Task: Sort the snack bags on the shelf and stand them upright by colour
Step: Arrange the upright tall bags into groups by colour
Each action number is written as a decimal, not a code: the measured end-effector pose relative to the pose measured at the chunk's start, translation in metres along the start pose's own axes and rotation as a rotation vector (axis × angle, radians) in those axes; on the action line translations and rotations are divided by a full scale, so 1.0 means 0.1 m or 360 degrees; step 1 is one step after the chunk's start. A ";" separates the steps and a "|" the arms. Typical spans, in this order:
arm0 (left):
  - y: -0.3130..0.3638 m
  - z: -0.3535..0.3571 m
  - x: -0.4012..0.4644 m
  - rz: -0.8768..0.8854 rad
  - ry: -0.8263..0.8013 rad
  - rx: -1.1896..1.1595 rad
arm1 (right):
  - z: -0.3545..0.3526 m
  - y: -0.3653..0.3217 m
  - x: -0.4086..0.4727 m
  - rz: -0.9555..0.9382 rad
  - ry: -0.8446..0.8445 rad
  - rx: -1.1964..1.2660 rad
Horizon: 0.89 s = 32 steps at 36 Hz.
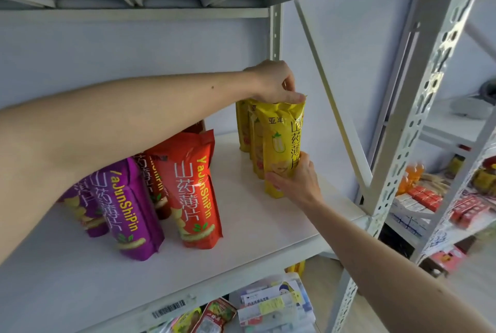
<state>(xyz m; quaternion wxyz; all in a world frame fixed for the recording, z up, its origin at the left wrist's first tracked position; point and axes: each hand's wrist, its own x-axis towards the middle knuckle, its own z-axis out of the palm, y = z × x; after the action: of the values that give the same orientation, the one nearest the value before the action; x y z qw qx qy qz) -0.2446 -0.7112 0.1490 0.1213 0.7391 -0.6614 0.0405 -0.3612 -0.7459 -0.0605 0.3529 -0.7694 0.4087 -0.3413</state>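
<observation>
Three yellow snack bags stand upright in a row at the right of the white shelf [255, 225]. My left hand [273, 82] pinches the top seam of the front yellow bag [281, 144]. My right hand [298, 182] grips that bag's lower part from the right. Two more yellow bags [245, 128] stand behind it. Red bags [193, 190] stand in the middle, with a darker red one behind. Purple bags [128, 211] stand at the left, partly hidden by my left forearm.
The shelf's slotted steel upright [418, 107] and a diagonal brace [332, 96] stand close on the right. Another shelf board hangs overhead. The lower shelf holds packets and boxes [268, 305]. A second rack with boxes [429, 198] is at the far right.
</observation>
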 end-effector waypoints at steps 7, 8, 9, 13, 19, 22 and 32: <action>-0.27 -0.34 -0.42 -0.0048 -0.0048 -0.0096 | 0.05 -0.01 -0.15 0.0130 0.0121 -0.0047; -0.32 -0.38 -0.50 -0.0052 -0.0071 -0.0095 | 0.06 -0.02 -0.19 0.0135 0.0185 -0.0044; -0.38 -0.42 -0.58 -0.0056 -0.0102 -0.0092 | 0.06 -0.03 -0.24 0.0127 0.0257 -0.0036; -0.61 -0.53 -0.92 -0.0102 -0.0250 -0.0092 | 0.11 -0.15 -0.45 -0.0002 0.0568 0.0037; -0.97 -0.60 -1.33 -0.0216 -0.0278 -0.0049 | 0.24 -0.57 -0.82 -0.0406 0.0326 0.0398; -1.08 -0.65 -1.45 -0.0253 -0.0221 0.0007 | 0.29 -0.77 -0.97 -0.0572 -0.0176 0.0475; -1.37 -0.77 -1.55 -0.0419 -0.0261 0.0071 | 0.54 -0.94 -1.08 -0.0495 -0.0569 0.0253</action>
<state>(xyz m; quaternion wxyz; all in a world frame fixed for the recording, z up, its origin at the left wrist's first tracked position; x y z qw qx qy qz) -0.1209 -0.5299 0.1716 0.0548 0.8227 -0.5654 -0.0215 -0.3278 -0.5985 -0.0365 0.4221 -0.8410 0.1883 -0.2812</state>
